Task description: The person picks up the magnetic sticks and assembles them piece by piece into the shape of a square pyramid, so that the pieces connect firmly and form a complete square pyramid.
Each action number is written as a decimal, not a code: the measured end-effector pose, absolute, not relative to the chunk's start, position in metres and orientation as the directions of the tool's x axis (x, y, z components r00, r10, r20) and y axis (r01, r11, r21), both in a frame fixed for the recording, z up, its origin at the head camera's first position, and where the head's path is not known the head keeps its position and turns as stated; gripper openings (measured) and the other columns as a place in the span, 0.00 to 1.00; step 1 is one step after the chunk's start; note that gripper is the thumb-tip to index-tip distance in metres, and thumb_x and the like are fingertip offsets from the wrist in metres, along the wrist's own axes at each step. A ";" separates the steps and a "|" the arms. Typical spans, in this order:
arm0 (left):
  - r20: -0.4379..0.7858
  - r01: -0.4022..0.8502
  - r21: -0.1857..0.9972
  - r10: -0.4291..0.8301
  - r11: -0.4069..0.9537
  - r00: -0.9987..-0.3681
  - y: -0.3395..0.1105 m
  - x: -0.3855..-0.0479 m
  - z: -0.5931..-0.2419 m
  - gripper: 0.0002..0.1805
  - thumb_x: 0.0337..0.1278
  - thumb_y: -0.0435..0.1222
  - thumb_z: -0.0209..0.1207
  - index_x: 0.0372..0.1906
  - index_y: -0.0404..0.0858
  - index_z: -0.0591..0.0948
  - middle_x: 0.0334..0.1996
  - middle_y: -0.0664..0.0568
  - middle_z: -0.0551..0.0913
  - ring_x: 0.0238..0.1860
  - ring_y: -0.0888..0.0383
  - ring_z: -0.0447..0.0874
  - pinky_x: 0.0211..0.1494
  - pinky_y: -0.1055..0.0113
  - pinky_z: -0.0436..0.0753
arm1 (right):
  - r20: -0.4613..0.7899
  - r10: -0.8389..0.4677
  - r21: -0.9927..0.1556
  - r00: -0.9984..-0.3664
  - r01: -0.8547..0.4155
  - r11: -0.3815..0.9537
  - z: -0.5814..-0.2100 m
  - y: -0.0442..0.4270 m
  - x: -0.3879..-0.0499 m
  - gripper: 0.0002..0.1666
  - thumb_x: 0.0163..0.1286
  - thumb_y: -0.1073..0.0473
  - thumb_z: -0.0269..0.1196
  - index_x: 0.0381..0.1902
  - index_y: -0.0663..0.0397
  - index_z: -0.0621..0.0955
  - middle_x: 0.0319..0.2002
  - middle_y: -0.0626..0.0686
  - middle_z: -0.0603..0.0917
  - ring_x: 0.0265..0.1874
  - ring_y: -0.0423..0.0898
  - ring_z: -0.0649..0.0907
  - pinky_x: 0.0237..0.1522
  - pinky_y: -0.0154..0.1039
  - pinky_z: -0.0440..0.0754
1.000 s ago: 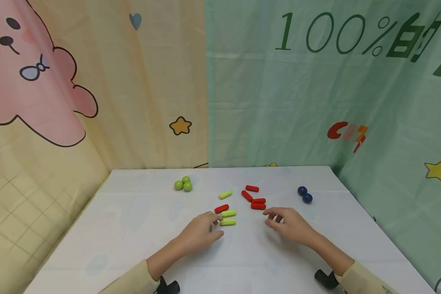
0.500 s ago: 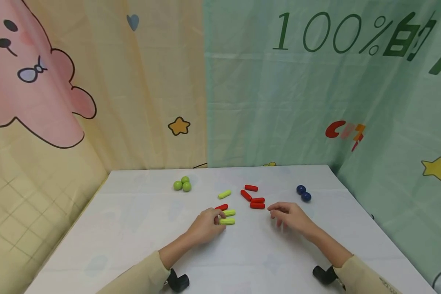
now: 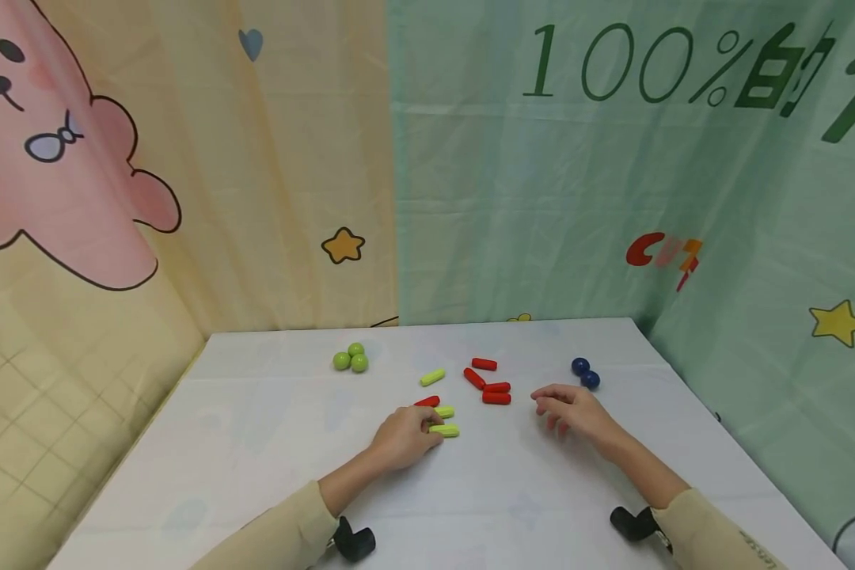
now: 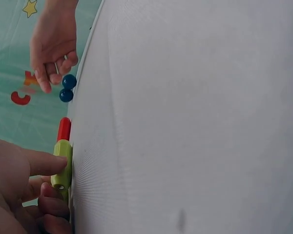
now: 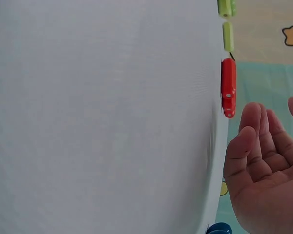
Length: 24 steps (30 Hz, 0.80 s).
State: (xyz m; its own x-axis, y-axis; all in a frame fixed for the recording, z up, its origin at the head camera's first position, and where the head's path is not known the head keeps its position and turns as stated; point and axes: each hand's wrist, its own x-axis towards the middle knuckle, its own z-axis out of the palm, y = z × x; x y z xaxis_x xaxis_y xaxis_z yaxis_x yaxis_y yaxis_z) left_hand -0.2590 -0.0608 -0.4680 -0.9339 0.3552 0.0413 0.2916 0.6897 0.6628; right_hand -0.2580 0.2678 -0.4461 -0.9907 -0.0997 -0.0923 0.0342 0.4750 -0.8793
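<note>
Midway between the side edges of the bench, the nearest lime stick, likely light, stiff and slick, best taken across its middle, is pinched in the fingers of the left hand, while the right hand holds nothing, fingers loosely bent

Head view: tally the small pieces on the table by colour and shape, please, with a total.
Red sticks: 5
Yellow-green sticks: 3
Green balls: 3
Dark blue balls: 2
Total: 13
</note>
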 end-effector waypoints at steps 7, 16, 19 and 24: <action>0.049 0.287 0.656 0.340 0.698 -0.939 -0.060 -0.259 -0.467 0.11 0.59 0.38 0.67 0.46 0.44 0.87 0.20 0.58 0.75 0.22 0.62 0.70 0.26 0.70 0.66 | -0.082 -0.086 -0.886 -0.993 0.033 0.463 -0.447 0.282 -0.261 0.24 0.75 0.51 0.59 0.59 0.63 0.80 0.42 0.57 0.85 0.33 0.49 0.83 0.35 0.39 0.83; 0.050 0.278 0.648 0.325 0.709 -0.944 -0.060 -0.263 -0.468 0.11 0.60 0.39 0.67 0.47 0.44 0.88 0.19 0.58 0.74 0.22 0.62 0.69 0.25 0.70 0.65 | -0.074 -0.059 -0.910 -0.995 0.043 0.412 -0.442 0.303 -0.259 0.27 0.75 0.49 0.60 0.62 0.64 0.78 0.43 0.59 0.84 0.34 0.48 0.84 0.36 0.38 0.83; 0.059 0.286 0.648 0.328 0.706 -0.943 -0.060 -0.264 -0.469 0.11 0.60 0.39 0.67 0.47 0.44 0.88 0.19 0.58 0.74 0.21 0.62 0.69 0.25 0.70 0.65 | -0.065 -0.027 -0.923 -0.998 0.049 0.382 -0.441 0.313 -0.261 0.29 0.74 0.48 0.61 0.62 0.65 0.77 0.40 0.55 0.82 0.32 0.46 0.83 0.35 0.37 0.82; 0.064 0.297 0.649 0.339 0.701 -0.939 -0.058 -0.265 -0.470 0.12 0.60 0.39 0.67 0.47 0.43 0.88 0.20 0.59 0.76 0.22 0.62 0.70 0.25 0.70 0.66 | -0.051 0.041 -0.941 -0.998 0.062 0.332 -0.441 0.331 -0.266 0.33 0.73 0.47 0.63 0.64 0.67 0.75 0.36 0.50 0.81 0.28 0.42 0.80 0.32 0.37 0.80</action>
State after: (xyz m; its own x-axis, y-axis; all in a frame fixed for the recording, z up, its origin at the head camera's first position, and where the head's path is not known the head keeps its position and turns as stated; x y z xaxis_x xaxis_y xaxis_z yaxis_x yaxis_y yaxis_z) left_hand -0.2652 -0.0577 -0.4704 -0.9386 0.3391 0.0637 0.2971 0.7006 0.6487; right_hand -0.2655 0.3307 -0.4412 -0.9979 0.0405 -0.0514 0.0619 0.3318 -0.9413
